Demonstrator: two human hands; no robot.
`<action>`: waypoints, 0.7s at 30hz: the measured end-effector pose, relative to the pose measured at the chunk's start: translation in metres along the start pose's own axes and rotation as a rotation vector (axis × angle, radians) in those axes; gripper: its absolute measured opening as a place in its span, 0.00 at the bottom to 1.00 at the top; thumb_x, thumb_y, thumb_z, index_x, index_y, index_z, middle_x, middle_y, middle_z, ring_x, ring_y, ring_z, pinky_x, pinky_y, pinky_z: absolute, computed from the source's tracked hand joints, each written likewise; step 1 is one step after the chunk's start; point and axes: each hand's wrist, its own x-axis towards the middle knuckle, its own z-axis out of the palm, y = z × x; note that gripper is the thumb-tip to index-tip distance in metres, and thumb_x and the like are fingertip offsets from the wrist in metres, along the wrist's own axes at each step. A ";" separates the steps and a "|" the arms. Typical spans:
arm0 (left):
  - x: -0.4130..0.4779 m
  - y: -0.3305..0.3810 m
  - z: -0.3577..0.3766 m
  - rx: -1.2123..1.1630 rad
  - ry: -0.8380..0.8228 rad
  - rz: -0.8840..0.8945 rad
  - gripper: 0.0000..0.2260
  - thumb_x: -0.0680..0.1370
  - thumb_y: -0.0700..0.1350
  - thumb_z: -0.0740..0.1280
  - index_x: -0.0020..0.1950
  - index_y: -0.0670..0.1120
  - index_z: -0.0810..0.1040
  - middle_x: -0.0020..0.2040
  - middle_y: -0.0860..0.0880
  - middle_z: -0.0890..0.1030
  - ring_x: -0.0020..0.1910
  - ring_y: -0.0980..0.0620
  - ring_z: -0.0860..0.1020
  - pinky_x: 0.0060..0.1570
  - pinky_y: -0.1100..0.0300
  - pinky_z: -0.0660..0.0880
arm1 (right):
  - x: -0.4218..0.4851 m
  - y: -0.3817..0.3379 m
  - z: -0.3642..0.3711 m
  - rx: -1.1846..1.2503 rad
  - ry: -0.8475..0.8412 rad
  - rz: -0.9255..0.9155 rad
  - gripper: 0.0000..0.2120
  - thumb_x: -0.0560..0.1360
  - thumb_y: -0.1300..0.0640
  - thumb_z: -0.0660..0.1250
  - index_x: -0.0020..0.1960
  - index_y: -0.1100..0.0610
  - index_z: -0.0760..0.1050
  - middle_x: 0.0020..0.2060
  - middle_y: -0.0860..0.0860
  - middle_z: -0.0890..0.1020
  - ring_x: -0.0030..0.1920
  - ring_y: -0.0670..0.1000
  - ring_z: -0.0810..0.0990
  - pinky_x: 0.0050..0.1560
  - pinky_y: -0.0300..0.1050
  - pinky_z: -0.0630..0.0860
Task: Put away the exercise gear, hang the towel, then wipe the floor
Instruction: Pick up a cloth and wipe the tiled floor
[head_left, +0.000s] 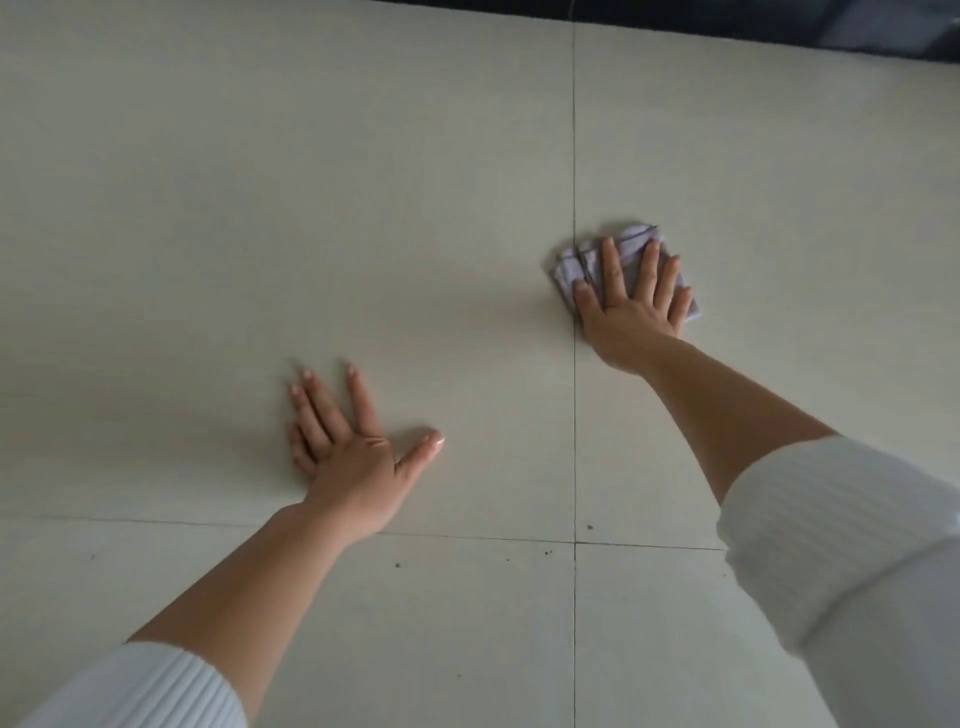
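Observation:
A folded pale lilac cloth lies flat on the cream tiled floor, right of a vertical grout line. My right hand presses on it with straight, spread fingers, covering most of it. My left hand rests flat on the bare tile further left and nearer to me, fingers spread and thumb out, holding nothing. White ribbed sleeves are pushed up both forearms.
Small dark specks dot the tiles near the horizontal grout line in front of me. A dark edge of some furniture or mat runs along the top right. Tile stretches out to the left and ahead.

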 end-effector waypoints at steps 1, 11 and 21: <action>-0.001 0.000 0.000 0.000 0.001 0.001 0.48 0.71 0.70 0.55 0.74 0.48 0.29 0.72 0.37 0.27 0.71 0.43 0.26 0.70 0.46 0.34 | 0.007 -0.002 -0.004 0.000 0.007 -0.009 0.30 0.79 0.35 0.42 0.77 0.40 0.37 0.76 0.54 0.34 0.75 0.56 0.31 0.73 0.58 0.33; -0.002 0.001 -0.003 0.014 0.001 -0.006 0.47 0.70 0.71 0.53 0.74 0.49 0.28 0.72 0.39 0.26 0.71 0.44 0.25 0.71 0.46 0.34 | 0.016 0.000 -0.008 -0.007 0.037 -0.071 0.28 0.79 0.35 0.42 0.76 0.37 0.38 0.76 0.54 0.34 0.75 0.56 0.31 0.72 0.57 0.32; -0.002 -0.001 0.001 -0.012 0.060 0.043 0.37 0.78 0.62 0.52 0.76 0.47 0.34 0.73 0.38 0.29 0.73 0.43 0.29 0.71 0.45 0.34 | -0.090 -0.012 0.043 -0.068 0.018 -0.319 0.25 0.80 0.38 0.39 0.75 0.36 0.36 0.76 0.53 0.33 0.75 0.56 0.29 0.73 0.57 0.31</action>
